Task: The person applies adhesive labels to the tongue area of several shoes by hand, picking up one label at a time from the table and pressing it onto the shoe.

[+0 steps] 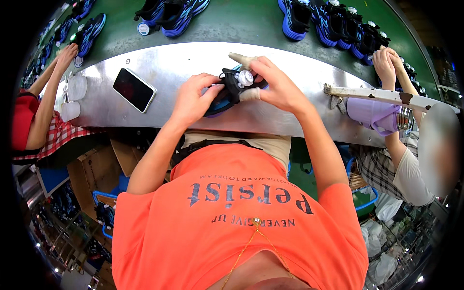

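A black and blue sports shoe (229,81) is held between both hands above the metal worktop. On top of it sits a white, round, ridged piece (245,78). My left hand (195,96) is closed on the shoe's left side, thumb and fingers pressed to the black upper. From the right, my right hand (274,83) grips the shoe with its thumb near the white piece. Pale finger covers sit on that thumb and the index finger, which stretches away from the shoe. My hands hide much of the sole.
A phone (135,90) lies left on the metal worktop (169,60), near translucent cups (77,88). To the right are a chipped white bar (382,95) and a purple bottle (369,113). Shoes (181,17) line the green surface (237,24). Co-workers' hands (66,54) work on both sides.
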Action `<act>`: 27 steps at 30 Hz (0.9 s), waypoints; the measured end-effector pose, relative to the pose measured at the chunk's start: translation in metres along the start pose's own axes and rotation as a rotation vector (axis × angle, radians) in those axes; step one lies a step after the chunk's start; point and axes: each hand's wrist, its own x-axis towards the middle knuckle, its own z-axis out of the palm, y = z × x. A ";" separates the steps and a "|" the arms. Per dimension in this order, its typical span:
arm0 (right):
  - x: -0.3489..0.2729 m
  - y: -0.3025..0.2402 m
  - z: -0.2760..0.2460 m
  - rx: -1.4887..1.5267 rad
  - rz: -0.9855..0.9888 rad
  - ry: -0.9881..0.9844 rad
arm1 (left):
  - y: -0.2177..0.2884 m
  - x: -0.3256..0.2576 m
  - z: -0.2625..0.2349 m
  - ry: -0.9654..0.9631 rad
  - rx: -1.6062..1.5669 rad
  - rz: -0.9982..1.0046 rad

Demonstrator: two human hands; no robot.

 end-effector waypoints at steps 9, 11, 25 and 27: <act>-0.009 -0.016 0.018 -0.566 -0.203 0.055 | 0.000 0.006 0.017 0.187 -0.254 -0.218; -0.009 -0.018 0.019 -0.560 -0.140 0.056 | 0.001 -0.005 0.009 0.273 -0.246 -0.175; -0.008 -0.011 0.031 -0.296 0.072 0.186 | 0.015 -0.007 -0.014 -0.436 -0.461 -0.394; -0.010 -0.017 0.022 -0.237 0.009 0.129 | 0.022 -0.010 -0.014 -0.492 -0.575 -0.475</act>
